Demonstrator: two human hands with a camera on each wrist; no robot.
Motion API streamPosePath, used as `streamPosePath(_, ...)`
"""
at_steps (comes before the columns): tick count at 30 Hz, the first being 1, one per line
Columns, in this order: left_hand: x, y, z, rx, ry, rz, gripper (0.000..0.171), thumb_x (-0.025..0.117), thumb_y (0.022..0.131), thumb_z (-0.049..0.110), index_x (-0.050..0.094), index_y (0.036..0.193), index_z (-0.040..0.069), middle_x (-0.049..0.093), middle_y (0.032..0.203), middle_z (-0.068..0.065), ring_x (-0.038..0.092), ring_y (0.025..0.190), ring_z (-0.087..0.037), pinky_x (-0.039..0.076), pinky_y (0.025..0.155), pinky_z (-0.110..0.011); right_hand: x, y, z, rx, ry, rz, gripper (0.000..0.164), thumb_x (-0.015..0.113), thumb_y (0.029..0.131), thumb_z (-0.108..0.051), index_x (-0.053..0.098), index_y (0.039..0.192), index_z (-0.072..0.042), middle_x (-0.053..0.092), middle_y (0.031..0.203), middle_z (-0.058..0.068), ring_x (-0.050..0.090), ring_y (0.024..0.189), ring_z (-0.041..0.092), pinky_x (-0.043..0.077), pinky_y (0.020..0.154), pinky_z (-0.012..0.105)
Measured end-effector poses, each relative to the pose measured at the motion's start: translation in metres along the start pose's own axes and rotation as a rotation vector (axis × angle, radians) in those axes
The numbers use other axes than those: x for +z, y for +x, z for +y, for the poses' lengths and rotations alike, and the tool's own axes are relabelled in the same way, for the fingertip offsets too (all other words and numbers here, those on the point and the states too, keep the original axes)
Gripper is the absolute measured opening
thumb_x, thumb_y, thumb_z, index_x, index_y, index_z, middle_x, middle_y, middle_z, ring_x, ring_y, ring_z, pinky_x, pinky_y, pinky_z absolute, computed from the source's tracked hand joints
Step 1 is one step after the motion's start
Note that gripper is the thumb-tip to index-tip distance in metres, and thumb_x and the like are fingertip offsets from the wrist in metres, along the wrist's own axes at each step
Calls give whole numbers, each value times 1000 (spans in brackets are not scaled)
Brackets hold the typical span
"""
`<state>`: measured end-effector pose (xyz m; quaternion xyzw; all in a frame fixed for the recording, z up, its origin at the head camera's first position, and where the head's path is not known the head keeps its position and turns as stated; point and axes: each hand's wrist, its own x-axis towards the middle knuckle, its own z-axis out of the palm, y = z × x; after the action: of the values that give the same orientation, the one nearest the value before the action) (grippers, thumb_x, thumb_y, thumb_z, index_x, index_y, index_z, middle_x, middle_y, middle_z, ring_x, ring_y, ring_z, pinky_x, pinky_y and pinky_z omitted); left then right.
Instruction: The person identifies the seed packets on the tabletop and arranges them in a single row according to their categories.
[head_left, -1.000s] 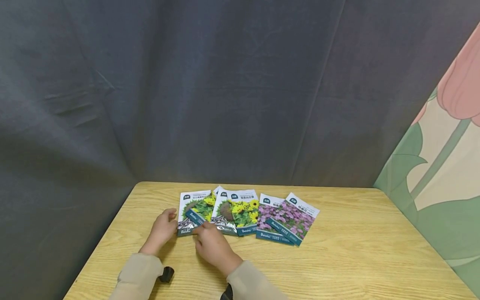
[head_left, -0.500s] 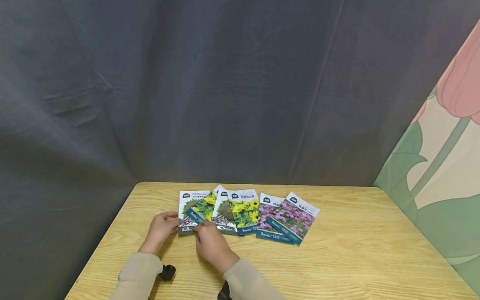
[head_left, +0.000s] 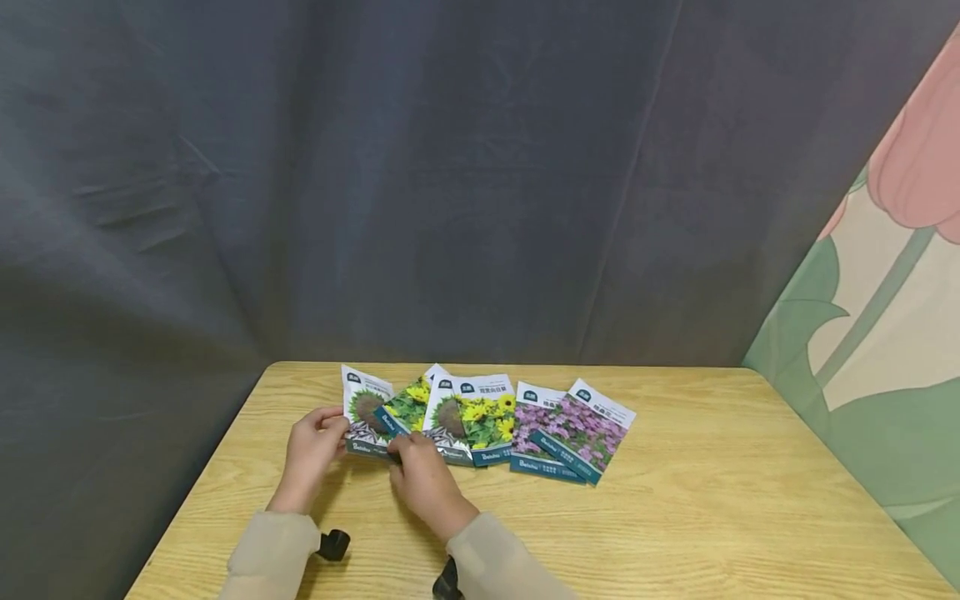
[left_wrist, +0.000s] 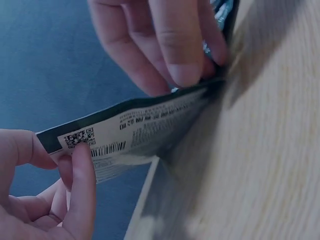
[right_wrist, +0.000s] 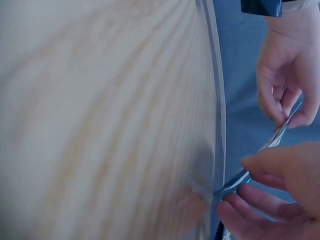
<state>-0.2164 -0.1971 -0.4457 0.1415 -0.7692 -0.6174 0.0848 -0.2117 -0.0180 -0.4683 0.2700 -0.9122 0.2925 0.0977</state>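
My left hand (head_left: 311, 450) pinches the left edge of a seed packet (head_left: 367, 408) with a dark sunflower picture. In the left wrist view its left side is lifted off the table, and the packet's printed back (left_wrist: 115, 140) shows. A tilted packet with yellow flowers (head_left: 411, 403) overlaps its right side. My right hand (head_left: 429, 483) holds the lower corner of this yellow-flower packet, thumb above and fingers below. Its fingertips partly hide where the two packets overlap. To the right lie another sunflower packet (head_left: 447, 421) and another yellow-flower packet (head_left: 487, 417), also overlapping.
Two overlapping packets with purple flowers (head_left: 592, 429) lie farther right on the wooden table (head_left: 712, 500). A dark curtain (head_left: 465, 183) hangs behind the table's back edge. A wall with a painted tulip (head_left: 911, 167) stands on the right.
My left hand has taken hold of the left sunflower packet and drawn it leftward, tilting it up and exposing more of its picture. The right hand has stayed nearly in place.
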Motion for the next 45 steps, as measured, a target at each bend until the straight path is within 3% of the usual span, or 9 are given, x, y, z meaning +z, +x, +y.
streamPosePath(7,-12,-8,5,2,-1,33,40,52,96,7,57,132,-9,57,105,-12,59,77,-9,56,64,-21,2,-3,1,55,284,-24,16,72,92,-2,70,108,-1,63,98,10,57,80,11,52,69,22)
streamPosePath(15,-31,-14,21,34,118,52,39,52,95,9,61,130,-6,58,100,-11,57,79,-11,57,67,-25,6,-4,-3,224,699,-47,18,70,92,0,68,109,5,68,107,16,71,90,22,58,76,26)
streamPosePath(21,-44,-19,31,15,134,-44,40,51,99,13,57,135,-4,54,100,-7,55,88,-13,57,74,-25,5,-5,-8,436,1130,-60,29,63,94,5,59,122,13,64,104,17,68,90,22,61,81,40)
streamPosePath(27,-55,-24,40,-6,102,-124,42,51,99,10,53,138,-6,49,99,-7,55,92,-14,57,78,-26,3,-7,-10,523,1388,-98,45,59,95,6,46,137,14,64,116,27,69,88,22,61,84,40)
streamPosePath(32,-62,-29,45,-2,149,-129,42,50,97,9,54,137,-5,49,99,-7,52,92,-16,52,75,-28,2,-7,-17,563,1379,-155,43,63,95,1,51,136,12,67,107,18,67,79,17,62,78,37)
streamPosePath(37,-65,-30,47,14,138,-179,41,50,97,7,53,136,-6,45,94,-5,50,89,-16,50,75,-31,-1,-8,-21,576,1341,-139,46,66,95,-2,51,137,9,68,101,13,64,74,15,62,77,37)
streamPosePath(40,-69,-30,45,42,154,-252,41,51,98,7,49,136,-7,48,96,-6,53,89,-17,53,76,-34,-5,-10,-21,574,1311,-123,47,66,94,-2,49,137,6,68,99,12,63,72,15,62,77,39)
streamPosePath(45,-81,-28,36,69,166,-447,43,58,96,6,43,134,-6,54,102,-13,59,91,-21,57,77,-40,-8,-15,-17,528,1194,-105,43,66,92,1,50,132,4,67,92,9,62,70,16,62,71,38)
